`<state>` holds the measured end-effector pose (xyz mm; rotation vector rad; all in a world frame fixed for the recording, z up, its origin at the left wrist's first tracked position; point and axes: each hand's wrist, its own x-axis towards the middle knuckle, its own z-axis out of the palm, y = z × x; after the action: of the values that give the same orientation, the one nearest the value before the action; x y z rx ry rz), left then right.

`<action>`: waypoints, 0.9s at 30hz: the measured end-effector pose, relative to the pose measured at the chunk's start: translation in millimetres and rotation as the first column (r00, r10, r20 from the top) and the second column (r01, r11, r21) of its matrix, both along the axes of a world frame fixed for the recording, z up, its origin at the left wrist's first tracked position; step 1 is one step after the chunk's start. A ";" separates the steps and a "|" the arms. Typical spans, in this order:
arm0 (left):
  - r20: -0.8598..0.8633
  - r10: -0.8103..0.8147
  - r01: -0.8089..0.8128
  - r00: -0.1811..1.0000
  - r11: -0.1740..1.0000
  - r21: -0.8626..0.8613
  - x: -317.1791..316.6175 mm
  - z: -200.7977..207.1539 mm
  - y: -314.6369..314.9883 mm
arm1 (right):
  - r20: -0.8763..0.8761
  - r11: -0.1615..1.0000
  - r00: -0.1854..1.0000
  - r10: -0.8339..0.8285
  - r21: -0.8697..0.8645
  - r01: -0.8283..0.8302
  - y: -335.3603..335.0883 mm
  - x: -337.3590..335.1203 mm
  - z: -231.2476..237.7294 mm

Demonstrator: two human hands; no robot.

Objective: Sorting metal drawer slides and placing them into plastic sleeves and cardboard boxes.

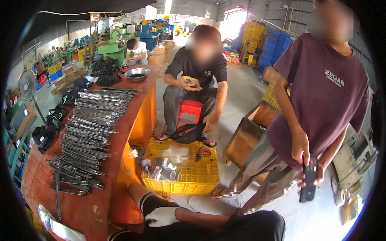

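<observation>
In a white glove, my right hand (163,217) rests on my dark clothing at the lower middle, its forearm coming in from the right. The fingers are loosely bent, and I see nothing in them. No left hand of mine can be made out. Many flat dark metal strips (86,132) lie in a long overlapping row on the red-brown table (94,209) to my left. Closest to my right hand stands a yellow plastic crate (197,176), bottom up. Crumpled grey-white gloves (163,170) and a roll of tape (205,152) lie on it.
Across the crate, a person (201,68) sits on a red stool (189,109), holding a phone. Another person (317,92) stands at the right with a black phone (309,178). A metal bowl (137,74) sits at the table's far end. A wooden box (245,140) stands behind the crate.
</observation>
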<state>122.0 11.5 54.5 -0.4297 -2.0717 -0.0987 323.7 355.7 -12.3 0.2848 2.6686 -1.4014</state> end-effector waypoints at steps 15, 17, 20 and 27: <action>0.529 -0.431 0.375 0.731 0.901 0.217 -21.0 -13.1 60.3 | -0.264 0.997 0.963 -0.052 0.032 0.063 -11.1 -83.2 57.8; 0.376 -0.258 0.297 0.890 0.954 -0.048 -33.8 -19.5 36.8 | -0.303 0.987 0.951 -0.054 0.131 0.097 -12.9 -110.2 63.7; 0.603 -0.203 0.074 0.772 0.970 0.233 -62.2 -36.3 22.3 | -0.652 0.941 0.756 -0.051 0.223 0.256 -7.3 -159.0 62.3; 0.670 -0.196 0.110 0.716 0.980 0.168 -64.2 -49.1 48.7 | -0.390 0.605 0.919 -0.050 0.720 0.339 0.4 -240.5 52.0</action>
<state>57.9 60.3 5.4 -0.5488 -2.7395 -0.5548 83.2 356.1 39.7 0.4551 3.4875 -0.1793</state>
